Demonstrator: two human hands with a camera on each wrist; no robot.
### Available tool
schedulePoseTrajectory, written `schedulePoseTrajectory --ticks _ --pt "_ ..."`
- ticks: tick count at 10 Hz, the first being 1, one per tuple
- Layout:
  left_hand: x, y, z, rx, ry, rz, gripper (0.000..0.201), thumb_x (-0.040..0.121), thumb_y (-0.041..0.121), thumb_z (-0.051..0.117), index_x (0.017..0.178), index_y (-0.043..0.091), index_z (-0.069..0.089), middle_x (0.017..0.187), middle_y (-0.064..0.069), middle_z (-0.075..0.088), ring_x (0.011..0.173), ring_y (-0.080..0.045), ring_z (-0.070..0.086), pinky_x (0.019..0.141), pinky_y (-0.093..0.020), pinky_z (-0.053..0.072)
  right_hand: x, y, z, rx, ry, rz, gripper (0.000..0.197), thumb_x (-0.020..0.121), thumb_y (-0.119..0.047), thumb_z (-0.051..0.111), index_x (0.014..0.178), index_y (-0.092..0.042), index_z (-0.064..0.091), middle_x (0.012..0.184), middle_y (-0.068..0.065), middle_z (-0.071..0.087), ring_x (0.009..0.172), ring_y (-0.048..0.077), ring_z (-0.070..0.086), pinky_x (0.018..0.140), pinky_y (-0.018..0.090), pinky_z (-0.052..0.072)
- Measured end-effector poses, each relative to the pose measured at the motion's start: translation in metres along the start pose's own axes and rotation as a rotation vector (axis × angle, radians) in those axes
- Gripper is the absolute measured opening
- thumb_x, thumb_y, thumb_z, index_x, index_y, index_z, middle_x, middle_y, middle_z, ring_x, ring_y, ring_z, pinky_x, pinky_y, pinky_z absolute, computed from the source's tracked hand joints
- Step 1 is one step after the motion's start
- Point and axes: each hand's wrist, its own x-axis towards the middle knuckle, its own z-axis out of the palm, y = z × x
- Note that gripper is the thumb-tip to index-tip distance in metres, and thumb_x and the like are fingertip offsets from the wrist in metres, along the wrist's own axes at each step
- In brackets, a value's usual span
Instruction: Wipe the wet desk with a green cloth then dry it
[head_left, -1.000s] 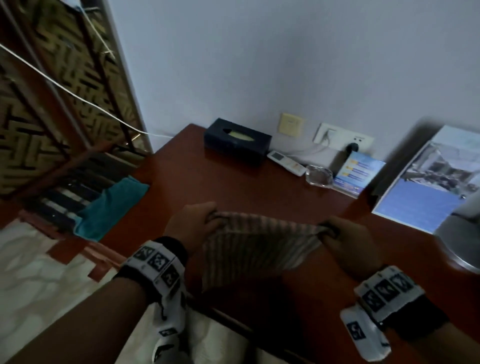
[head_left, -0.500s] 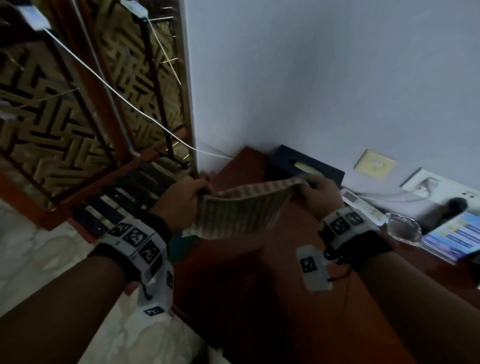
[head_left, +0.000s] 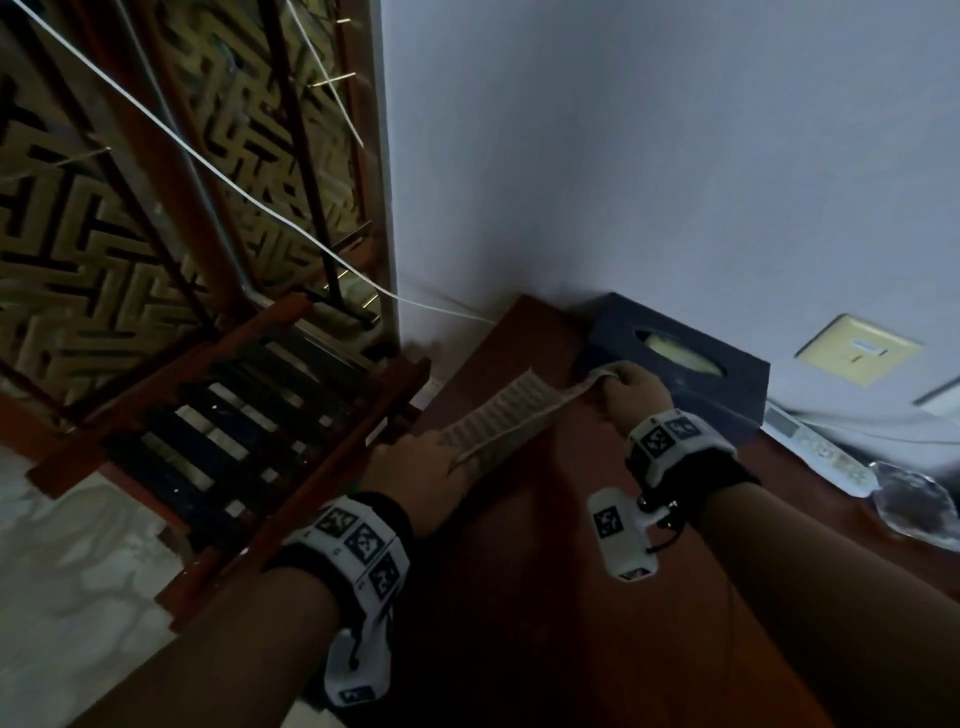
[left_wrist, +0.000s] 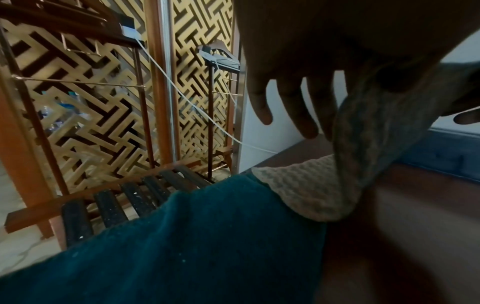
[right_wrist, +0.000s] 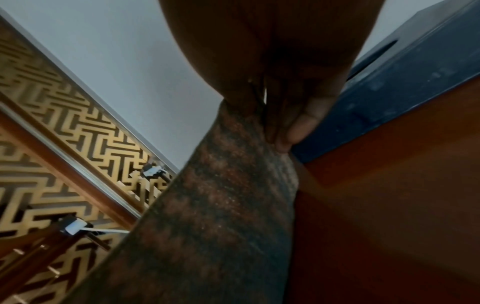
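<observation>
I have the beige waffle-weave cloth (head_left: 506, 415) stretched between both hands above the counter (head_left: 545, 597), my left hand (head_left: 421, 470) pinching one end and my right hand (head_left: 636, 392) clamped on the other at two o'clock. The plush green cloth (left_wrist: 182, 246) drapes over the counter's nine o'clock edge; dragging the beige one low could knock it off the glossy wood.

A hotel-like room — red-brown desk (head_left: 519, 597), tissue box (head_left: 727, 379), remote (head_left: 815, 452), gold lattice screen (head_left: 104, 234).
</observation>
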Motion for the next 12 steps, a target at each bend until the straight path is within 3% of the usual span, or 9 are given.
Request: schedulePoseTrajectory --ticks 1,2,3,4,5,7,9,11,12 --pt "0.018 -0.01 0.005 0.064 -0.003 -0.113 0.041 0.098 0.044 0.03 0.119 0.02 0.056 0.126 -0.004 0.051 0.116 -0.026 0.048 0.096 -0.041 0.04 0.013 0.0 0.023 -0.017 -0.012 0.076 0.024 0.09 -0.018 0.053 0.113 -0.019 0.058 0.111 0.014 0.065 0.094 0.035 0.063 0.085 0.045 0.053" --pt "0.026 -0.019 0.005 0.062 0.014 -0.264 0.052 0.096 0.045 0.038 0.142 0.024 0.03 0.144 -0.004 0.035 0.13 -0.029 0.035 0.101 -0.045 0.032 0.014 0.0 0.042 -0.035 -0.048 0.146 0.054 0.091 -0.026 0.059 0.138 -0.017 0.036 0.121 0.014 0.056 0.098 0.031 0.057 0.077 0.03 0.042" --pt "0.032 -0.022 0.012 0.115 0.073 -0.174 0.05 0.094 0.036 0.043 0.142 0.028 0.029 0.143 -0.001 0.033 0.129 -0.027 0.033 0.102 -0.045 0.031 0.008 0.009 0.051 -0.171 -0.147 0.105 0.045 0.093 -0.026 0.055 0.132 -0.014 0.036 0.108 0.011 0.057 0.082 0.025 0.053 0.071 0.032 0.043" --pt "0.037 -0.021 0.026 0.172 -0.038 0.063 0.033 0.094 0.029 0.044 0.127 0.027 0.05 0.137 0.001 0.041 0.127 -0.024 0.037 0.106 -0.048 0.026 -0.003 0.027 0.069 -0.497 -0.261 -0.08 0.04 0.093 -0.035 0.049 0.13 -0.019 0.049 0.133 0.009 0.053 0.11 0.028 0.057 0.093 0.036 0.047" --pt "0.037 -0.024 0.036 0.176 -0.153 0.112 0.037 0.096 0.031 0.043 0.133 0.031 0.047 0.143 0.003 0.038 0.135 -0.021 0.03 0.113 -0.054 0.011 -0.009 0.033 0.082 -0.69 -0.352 -0.07 0.052 0.088 -0.047 0.054 0.132 -0.021 0.045 0.141 0.01 0.04 0.12 0.032 0.046 0.098 0.043 0.041" --pt "0.049 -0.032 0.036 0.127 -0.172 0.021 0.048 0.094 0.045 0.042 0.141 0.034 0.035 0.152 0.006 0.025 0.141 -0.019 0.02 0.112 -0.058 0.006 -0.006 0.022 0.099 -0.811 -0.345 -0.193 0.081 0.082 -0.063 0.055 0.147 -0.027 0.024 0.156 0.0 0.017 0.141 0.025 0.017 0.109 0.054 0.023" --pt "0.056 -0.036 0.037 0.142 -0.16 -0.011 0.046 0.094 0.041 0.044 0.139 0.037 0.037 0.151 0.008 0.027 0.139 -0.018 0.025 0.11 -0.06 0.006 0.004 0.017 0.104 -0.825 -0.475 -0.117 0.093 0.082 -0.067 0.053 0.153 -0.031 0.004 0.16 -0.007 -0.009 0.146 0.023 0.002 0.112 0.057 0.013" --pt "0.055 -0.032 0.034 0.143 -0.182 -0.03 0.046 0.093 0.042 0.045 0.138 0.038 0.038 0.147 0.008 0.03 0.138 -0.019 0.025 0.11 -0.064 0.004 0.004 0.02 0.097 -0.743 -0.549 -0.084 0.091 0.084 -0.061 0.054 0.152 -0.036 -0.001 0.159 -0.006 -0.015 0.147 0.023 -0.006 0.113 0.061 0.0" --pt "0.056 -0.029 0.031 0.132 -0.141 -0.068 0.043 0.094 0.045 0.042 0.137 0.037 0.04 0.148 0.006 0.03 0.138 -0.019 0.025 0.107 -0.068 0.0 0.0 0.018 0.084 -0.7 -0.495 -0.109 0.083 0.087 -0.059 0.051 0.151 -0.039 0.003 0.16 -0.004 -0.01 0.147 0.024 -0.002 0.111 0.062 -0.002"
